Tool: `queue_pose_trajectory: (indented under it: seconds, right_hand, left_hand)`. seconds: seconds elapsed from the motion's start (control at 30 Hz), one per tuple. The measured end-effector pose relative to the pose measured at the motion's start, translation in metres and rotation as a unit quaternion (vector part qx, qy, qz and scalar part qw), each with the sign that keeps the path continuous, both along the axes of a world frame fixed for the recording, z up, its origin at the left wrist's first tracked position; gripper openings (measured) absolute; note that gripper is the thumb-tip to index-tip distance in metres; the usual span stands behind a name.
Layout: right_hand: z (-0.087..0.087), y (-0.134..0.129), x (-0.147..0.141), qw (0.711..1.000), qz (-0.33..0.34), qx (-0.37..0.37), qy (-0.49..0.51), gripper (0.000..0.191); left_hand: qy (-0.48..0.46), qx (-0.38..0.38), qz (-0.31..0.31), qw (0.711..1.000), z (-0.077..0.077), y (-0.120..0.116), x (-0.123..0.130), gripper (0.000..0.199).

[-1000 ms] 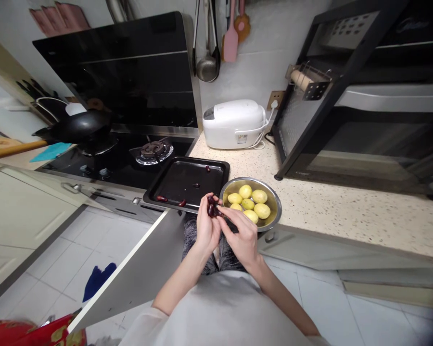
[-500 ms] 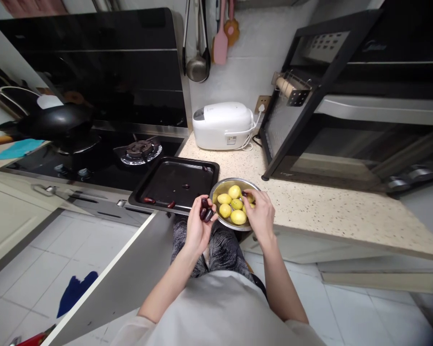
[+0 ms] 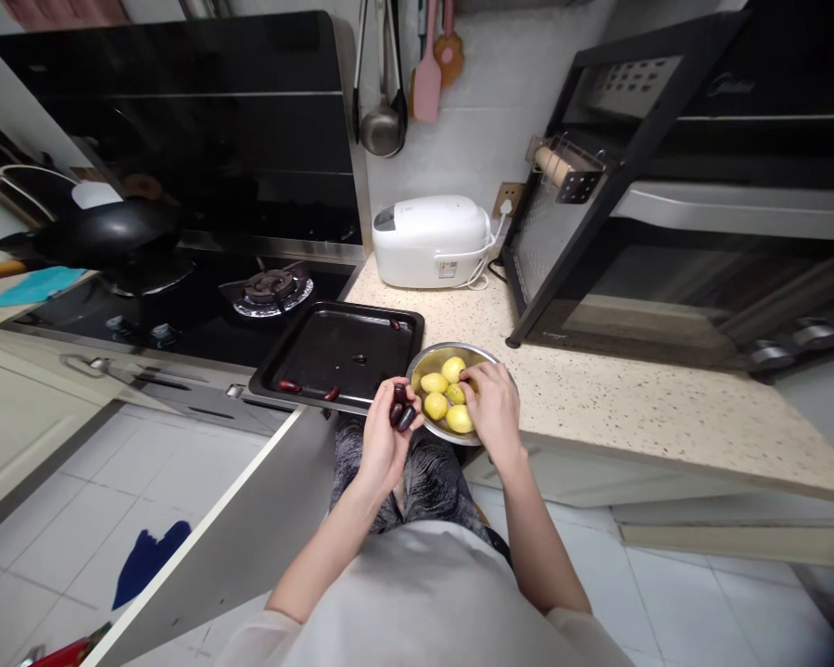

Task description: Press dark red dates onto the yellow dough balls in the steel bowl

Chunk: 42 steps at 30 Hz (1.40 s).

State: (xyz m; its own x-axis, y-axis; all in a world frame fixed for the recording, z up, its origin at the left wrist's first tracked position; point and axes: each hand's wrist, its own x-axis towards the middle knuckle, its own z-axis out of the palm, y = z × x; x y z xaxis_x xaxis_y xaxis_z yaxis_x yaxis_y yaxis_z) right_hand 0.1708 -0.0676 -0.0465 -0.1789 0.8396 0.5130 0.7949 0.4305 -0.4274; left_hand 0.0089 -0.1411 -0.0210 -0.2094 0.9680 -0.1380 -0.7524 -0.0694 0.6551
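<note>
My left hand (image 3: 384, 431) is cupped around several dark purple, elongated grapes (image 3: 398, 411), just left of a metal bowl (image 3: 423, 352). Yellow lemons (image 3: 460, 419) fill the bottom of that bowl. Over its right side is my right hand (image 3: 493, 408), fingers pinched together above the lemons. A small dark grape shows partly at these fingertips; the hand hides the rest of it. A black baking tray (image 3: 312, 357) sits left of the bowl, with a few loose grapes (image 3: 331, 394) scattered on it.
A white rice cooker (image 3: 431, 243) stands behind the bowl on the speckled counter (image 3: 632, 398), and an oven (image 3: 701, 278) is at the right. The gas burner (image 3: 271, 287) and a wok (image 3: 118, 232) are left. Below the tray, a cabinet door (image 3: 236, 537) hangs open.
My right hand has moved slightly left and inward over the bowl, covering more of the lemons. My left hand still cradles its grapes, a touch further right.
</note>
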Motion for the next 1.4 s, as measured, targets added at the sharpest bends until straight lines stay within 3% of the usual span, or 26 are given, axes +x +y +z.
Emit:
queue_pose_trajectory:
  seconds: [0.23,0.47,0.73,0.9,1.03,1.17,1.4]
  right_hand:
    - [0.007,-0.011,0.001,0.998,0.018,0.016,0.063,0.016]
    - [0.019,-0.043,-0.016,0.98,0.116,0.042,0.158,0.015]
    - [0.028,-0.061,-0.025,0.97,0.188,0.013,0.155,0.031]
    - [0.028,-0.064,-0.022,0.962,0.203,0.0,0.18,0.024]
    - [0.032,-0.064,-0.016,0.957,0.167,0.003,0.238,0.018]
    - [0.031,-0.05,0.002,0.959,0.056,0.013,0.277,0.018]
    - [0.006,-0.027,0.022,0.979,-0.045,0.013,0.199,0.019]
  left_hand:
    - [0.014,-0.005,-0.015,1.0,-0.003,0.001,0.001,0.027]
    - [0.043,0.006,-0.045,0.998,-0.006,-0.002,0.004,0.032]
    - [0.134,0.021,-0.066,0.989,-0.006,-0.008,0.011,0.043]
    - [0.18,0.033,-0.072,0.98,-0.006,-0.01,0.012,0.044]
    - [0.167,0.052,-0.1,0.979,-0.01,-0.009,0.014,0.042]
    - [0.154,0.07,-0.103,0.98,-0.011,-0.006,0.014,0.041]
    - [0.155,0.072,-0.086,0.982,-0.007,-0.007,0.014,0.038]
